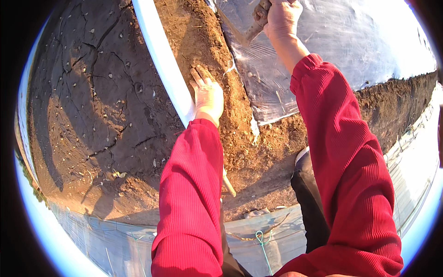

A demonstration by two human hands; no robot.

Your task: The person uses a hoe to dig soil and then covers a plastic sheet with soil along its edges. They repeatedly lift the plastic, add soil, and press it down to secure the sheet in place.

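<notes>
My left hand (208, 97) lies palm down on a ridge of loose brown soil (238, 121), its dirty fingers slightly apart and nothing seen in them. Close along its left side runs a long white strip (162, 62), either a pipe or rolled film; I cannot tell which. At the top, my right hand (282, 17) is closed around a short brown handle (254, 32) that looks wooden. Its curled, muddy fingers are in shade, and the handle's other end is out of view. Below that hand, clear plastic film (263, 83) covers a raised bed, its edge against the soil.
Dark, cracked soil (104, 86) with small pale bits spreads to the left. A thin stick (229, 183) lies beside my left forearm. Behind my legs stands plastic sheeting (277, 228) with a green cord (262, 239). My shoe (302, 154) is near the film's corner.
</notes>
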